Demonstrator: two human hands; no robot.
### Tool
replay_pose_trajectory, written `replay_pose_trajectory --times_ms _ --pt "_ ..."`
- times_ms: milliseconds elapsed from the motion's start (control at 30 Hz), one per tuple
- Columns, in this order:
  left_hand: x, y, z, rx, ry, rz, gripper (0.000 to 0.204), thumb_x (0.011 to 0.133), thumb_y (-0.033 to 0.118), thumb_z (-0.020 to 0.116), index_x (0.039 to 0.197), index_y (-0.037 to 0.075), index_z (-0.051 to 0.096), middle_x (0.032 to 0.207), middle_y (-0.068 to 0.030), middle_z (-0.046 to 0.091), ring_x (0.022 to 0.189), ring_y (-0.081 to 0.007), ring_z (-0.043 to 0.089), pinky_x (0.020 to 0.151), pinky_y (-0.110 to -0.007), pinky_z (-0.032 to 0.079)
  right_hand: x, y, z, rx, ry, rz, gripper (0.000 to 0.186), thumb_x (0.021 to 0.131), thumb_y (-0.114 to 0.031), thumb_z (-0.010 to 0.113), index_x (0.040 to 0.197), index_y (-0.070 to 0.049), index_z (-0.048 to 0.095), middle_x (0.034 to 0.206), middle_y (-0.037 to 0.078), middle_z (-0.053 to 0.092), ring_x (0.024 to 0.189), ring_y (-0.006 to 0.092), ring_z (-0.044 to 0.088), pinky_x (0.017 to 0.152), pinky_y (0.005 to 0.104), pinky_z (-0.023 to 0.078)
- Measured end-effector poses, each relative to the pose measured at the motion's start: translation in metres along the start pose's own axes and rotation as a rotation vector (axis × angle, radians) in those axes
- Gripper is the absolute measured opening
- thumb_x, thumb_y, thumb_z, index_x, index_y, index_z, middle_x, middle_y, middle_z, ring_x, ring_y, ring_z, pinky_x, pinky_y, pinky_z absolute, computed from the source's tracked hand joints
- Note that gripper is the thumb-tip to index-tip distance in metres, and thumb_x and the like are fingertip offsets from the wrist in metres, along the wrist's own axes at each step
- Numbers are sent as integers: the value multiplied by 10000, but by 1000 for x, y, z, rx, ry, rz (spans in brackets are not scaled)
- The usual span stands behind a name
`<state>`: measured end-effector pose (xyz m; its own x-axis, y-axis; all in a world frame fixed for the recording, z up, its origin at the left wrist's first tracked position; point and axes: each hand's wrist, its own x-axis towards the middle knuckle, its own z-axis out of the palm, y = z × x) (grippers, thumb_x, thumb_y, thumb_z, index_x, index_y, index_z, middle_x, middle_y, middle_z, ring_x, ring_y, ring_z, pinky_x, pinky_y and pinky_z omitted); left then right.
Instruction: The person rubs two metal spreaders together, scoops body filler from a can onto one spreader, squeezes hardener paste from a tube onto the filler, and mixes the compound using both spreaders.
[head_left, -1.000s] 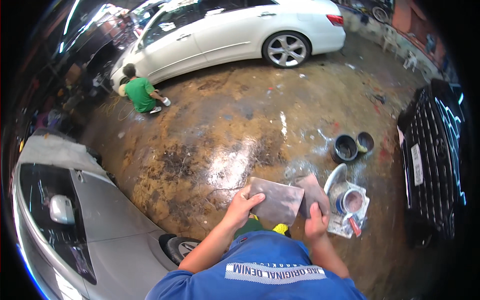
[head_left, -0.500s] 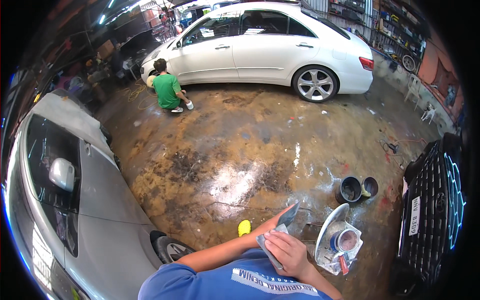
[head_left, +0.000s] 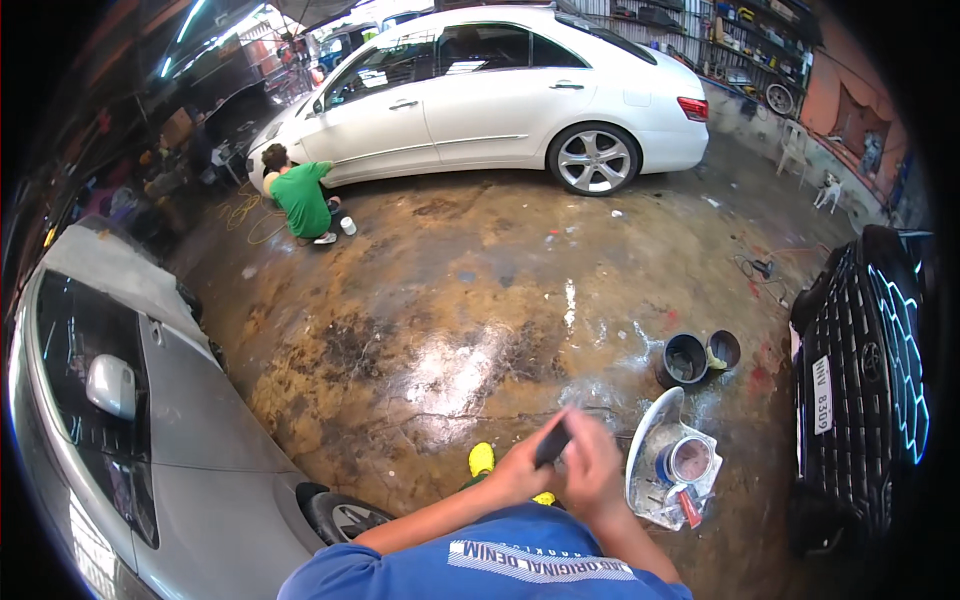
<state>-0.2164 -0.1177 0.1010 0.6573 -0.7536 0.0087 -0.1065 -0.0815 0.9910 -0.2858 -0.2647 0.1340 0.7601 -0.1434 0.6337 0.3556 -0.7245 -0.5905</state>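
Hands point(head_left: 520, 473) at sheet point(head_left: 552, 446), perhaps folded, lettered shirt point(head_left: 490, 572)

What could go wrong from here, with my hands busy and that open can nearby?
The dark piece in your left hand could slip, with your blurred right hand close beside it. The open can on the white panel to your right might spill if bumped. The floor shines and looks wet, so your footing may slide.
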Motion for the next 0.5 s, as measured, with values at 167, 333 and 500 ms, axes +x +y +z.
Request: replay_pose_trajectory --times_ms 167,333,500 --pt "-3 10 9 -43 31 -20 833 788 -86 514 1556 77 235 1429 -153 499 1312 -205 480 1087 -304 370 -2 0 7 -1 34 27 345 891 -72 589 1220 25 617 1204 206 645 1076 379 634 935 435 510" --pt "-18 -4 4 65 -31 91 721 909 51 554 1556 79 234 1497 -188 432 1370 -228 421 1124 -331 322 -1 62 -6 526 229 619 331 942 -75 557 1254 28 596 1180 146 656 1105 249 619 978 348 458" --pt "-10 17 -30 278 20 -42 632 1005 299 539 1541 101 269 1463 -207 470 1293 -317 522 1066 -350 391 22 72 -31 733 264 828 487 931 -143 631 1371 3 484 1254 131 581 1117 169 567 987 313 436"
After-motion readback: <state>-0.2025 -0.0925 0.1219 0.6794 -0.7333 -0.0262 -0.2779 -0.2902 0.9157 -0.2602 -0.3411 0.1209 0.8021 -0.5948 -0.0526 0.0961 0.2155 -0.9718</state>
